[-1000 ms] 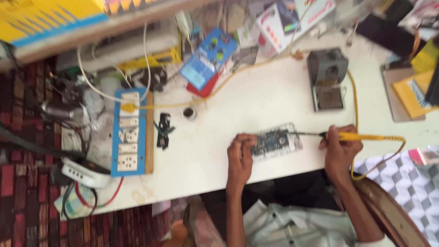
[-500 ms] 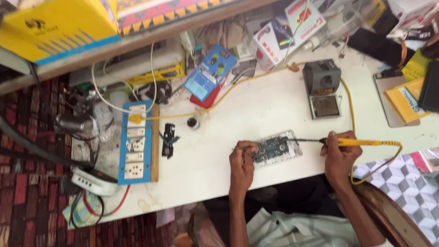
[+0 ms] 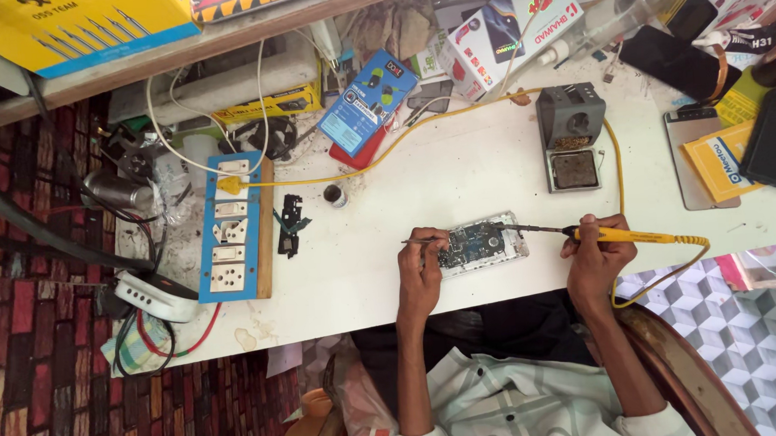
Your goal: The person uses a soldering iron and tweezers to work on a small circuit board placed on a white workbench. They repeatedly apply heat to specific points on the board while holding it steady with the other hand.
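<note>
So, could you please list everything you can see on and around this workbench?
opened phone: one, white frame, bare board, table front
soldering iron: one, yellow handle, tip on phone
tweezers: one, metal, left of phone
iron stand: one, grey, behind phone
socket board: one, blue, table's left edge
small boxes: several, blue and white, along back
dark phones: two, far right
table: one, white
left hand: holds tweezers
right hand: grips soldering iron
</note>
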